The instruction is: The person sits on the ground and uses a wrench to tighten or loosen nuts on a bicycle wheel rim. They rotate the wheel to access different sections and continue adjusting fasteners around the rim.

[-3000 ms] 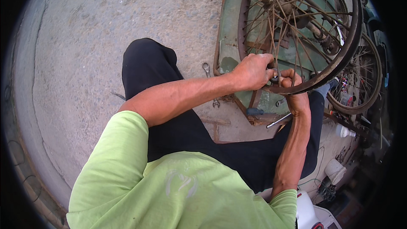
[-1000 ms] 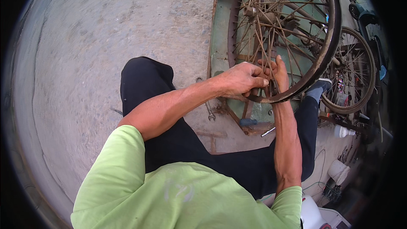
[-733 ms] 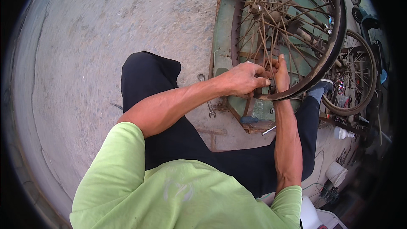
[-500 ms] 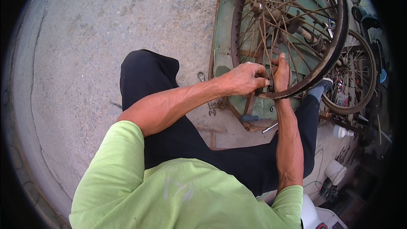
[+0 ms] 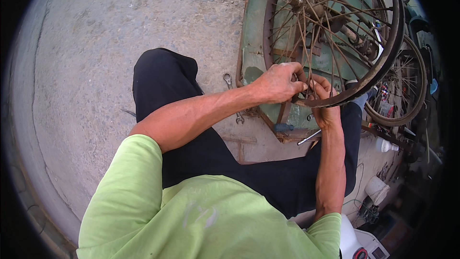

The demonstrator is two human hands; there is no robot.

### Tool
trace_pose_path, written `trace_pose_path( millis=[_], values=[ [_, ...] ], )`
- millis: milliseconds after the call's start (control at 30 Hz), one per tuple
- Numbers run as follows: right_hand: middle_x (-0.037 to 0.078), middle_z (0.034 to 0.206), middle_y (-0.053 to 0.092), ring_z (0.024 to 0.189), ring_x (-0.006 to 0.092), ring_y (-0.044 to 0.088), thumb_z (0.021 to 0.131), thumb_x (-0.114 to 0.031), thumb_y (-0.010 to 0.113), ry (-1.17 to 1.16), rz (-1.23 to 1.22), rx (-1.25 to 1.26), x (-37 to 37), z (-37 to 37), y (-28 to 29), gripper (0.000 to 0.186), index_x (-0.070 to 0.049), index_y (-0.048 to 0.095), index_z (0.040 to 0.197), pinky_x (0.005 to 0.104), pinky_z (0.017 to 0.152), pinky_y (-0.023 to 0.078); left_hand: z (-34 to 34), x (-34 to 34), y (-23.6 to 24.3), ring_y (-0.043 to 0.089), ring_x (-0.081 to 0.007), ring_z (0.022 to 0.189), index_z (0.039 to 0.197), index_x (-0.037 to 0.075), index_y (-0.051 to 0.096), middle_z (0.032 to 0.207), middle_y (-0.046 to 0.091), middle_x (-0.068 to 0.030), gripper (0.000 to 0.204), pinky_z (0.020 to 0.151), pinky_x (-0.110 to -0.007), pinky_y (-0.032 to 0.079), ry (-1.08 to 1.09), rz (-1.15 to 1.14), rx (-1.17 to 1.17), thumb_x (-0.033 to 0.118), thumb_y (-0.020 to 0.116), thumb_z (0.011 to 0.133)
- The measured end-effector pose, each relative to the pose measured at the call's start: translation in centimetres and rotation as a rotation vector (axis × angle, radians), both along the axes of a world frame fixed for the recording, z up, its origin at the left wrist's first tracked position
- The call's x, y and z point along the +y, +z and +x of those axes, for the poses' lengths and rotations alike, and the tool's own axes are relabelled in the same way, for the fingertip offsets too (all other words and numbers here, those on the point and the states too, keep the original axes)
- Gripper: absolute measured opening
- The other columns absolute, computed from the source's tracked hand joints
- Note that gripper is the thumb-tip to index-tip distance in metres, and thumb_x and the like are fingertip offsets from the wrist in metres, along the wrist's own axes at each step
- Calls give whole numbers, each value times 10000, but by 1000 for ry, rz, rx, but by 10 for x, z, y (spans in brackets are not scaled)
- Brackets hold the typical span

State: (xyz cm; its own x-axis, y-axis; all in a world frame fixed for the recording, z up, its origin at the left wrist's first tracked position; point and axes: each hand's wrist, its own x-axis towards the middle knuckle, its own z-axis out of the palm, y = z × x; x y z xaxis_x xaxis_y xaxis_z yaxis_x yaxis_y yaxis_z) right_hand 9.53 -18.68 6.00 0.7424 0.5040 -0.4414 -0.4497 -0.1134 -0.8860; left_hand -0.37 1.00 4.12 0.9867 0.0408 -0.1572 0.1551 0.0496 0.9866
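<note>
A rusty spoked wheel (image 5: 400,24) leans in front of me, its near rim at my hands. My left hand (image 5: 281,82) is closed at the inner side of the rim, thumb and fingers pinched together; what they hold is hidden. My right hand (image 5: 329,108) reaches under the rim from outside. Its curled fingers come up through the spokes and meet a spoke (image 5: 311,69) close to the left thumb. The wheel's hub (image 5: 298,2) lies farther off, with rusty spokes running from it.
Behind the wheel is a green metal panel (image 5: 251,43). A combination wrench (image 5: 234,98) lies beside my left knee. A blue-handled tool (image 5: 282,127) and a metal rod (image 5: 309,137) lie at the panel's near edge. Another wheel (image 5: 421,79) and a white container (image 5: 377,189) stand at right.
My right hand has drawn back toward me, and its raised digit has given way to fingers curled at the spokes. The wheel has shifted slightly right. My left hand stays at the rim.
</note>
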Motion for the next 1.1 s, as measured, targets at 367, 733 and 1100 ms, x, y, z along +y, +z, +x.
trace_pose_path(
  millis=[367, 733, 1100],
  values=[
    [75, 1034, 742, 859, 123, 687, 1013, -140, 728, 35, -215, -115, 2, 1, 1, 296, 50, 675, 1235, 255, 739, 559, 2, 2, -5, 751, -240, 750, 1129, -64, 635, 871, 733, -173, 286, 642, -390, 619, 40, 103, -38, 164, 716, 977],
    [76, 1046, 749, 890, 135, 700, 980, -125, 786, 90, -235, -203, -5, 7, -5, 331, 23, 677, 1255, 266, 767, 573, 0, 0, -6, 756, -292, 799, 1151, -52, 631, 864, 741, -199, 306, 727, -435, 586, 56, 183, -36, 157, 703, 940],
    [93, 1079, 748, 910, 145, 703, 975, -149, 798, 82, -180, -106, -1, -5, -3, 419, 65, 632, 1295, 272, 808, 581, 0, -1, -8, 749, -309, 826, 1144, -42, 648, 880, 740, -196, 311, 749, -440, 582, 78, 231, -62, 167, 725, 927]
  ],
)
